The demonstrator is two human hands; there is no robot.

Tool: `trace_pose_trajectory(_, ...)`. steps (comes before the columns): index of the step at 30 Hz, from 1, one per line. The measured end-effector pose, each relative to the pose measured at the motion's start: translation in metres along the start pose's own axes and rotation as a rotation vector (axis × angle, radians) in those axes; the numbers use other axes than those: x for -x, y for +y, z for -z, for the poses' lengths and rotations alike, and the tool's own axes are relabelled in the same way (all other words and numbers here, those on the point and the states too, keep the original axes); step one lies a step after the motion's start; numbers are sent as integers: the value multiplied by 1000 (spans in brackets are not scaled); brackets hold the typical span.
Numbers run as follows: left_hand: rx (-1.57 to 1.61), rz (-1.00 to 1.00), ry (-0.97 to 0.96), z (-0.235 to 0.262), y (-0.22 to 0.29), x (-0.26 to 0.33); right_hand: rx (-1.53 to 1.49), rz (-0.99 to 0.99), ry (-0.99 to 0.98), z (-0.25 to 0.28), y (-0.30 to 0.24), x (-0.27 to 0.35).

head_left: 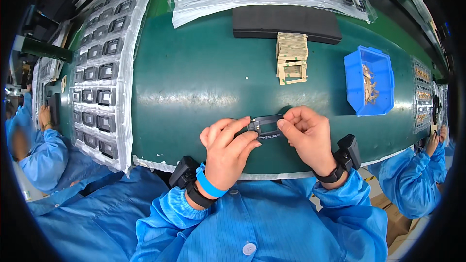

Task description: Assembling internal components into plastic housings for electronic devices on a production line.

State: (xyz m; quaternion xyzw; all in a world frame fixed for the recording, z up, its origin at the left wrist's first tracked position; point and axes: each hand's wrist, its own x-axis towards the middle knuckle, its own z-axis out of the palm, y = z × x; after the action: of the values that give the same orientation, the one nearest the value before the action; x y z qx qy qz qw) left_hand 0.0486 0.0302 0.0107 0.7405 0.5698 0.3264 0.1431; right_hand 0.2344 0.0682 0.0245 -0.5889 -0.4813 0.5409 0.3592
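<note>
A small black rectangular plastic frame (270, 136) with an open middle is held level just above the green mat. My left hand (227, 149) pinches its left end between thumb and fingers. At the opposite end, the thumb and bent forefinger of my right hand (308, 138) close on the frame's corner. Whether the right fingers also grip something thin there is hidden. Beyond my hands lies a stack of thin tan rectangular frames (291, 48) with green marks, the nearest ones slightly askew.
A blue bin (356, 98) with tan scraps stands to the right. Behind the stack lies a long black block (286, 22). Clear trays of black frames line the left (125, 87) and far side (213, 8). Co-workers in blue sit at left (51, 155) and right (407, 179).
</note>
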Motion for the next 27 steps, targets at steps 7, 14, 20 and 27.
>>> trace_pose_trajectory(7, 22, -16, -6, -2, -5, 2, 84, 70, 21, -2, 1, 0)
trace_pose_trajectory(14, 37, 1, -13, -3, -5, 2, 96, 63, 8, -1, -2, 0)
trace_pose_trajectory(20, 14, 6, -8, 1, 0, -2, 91, 56, 5, -1, -3, -1)
trace_pose_trajectory(27, 22, 5, -3, 0, 0, -2, 76, 48, -7, 0, -4, -1)
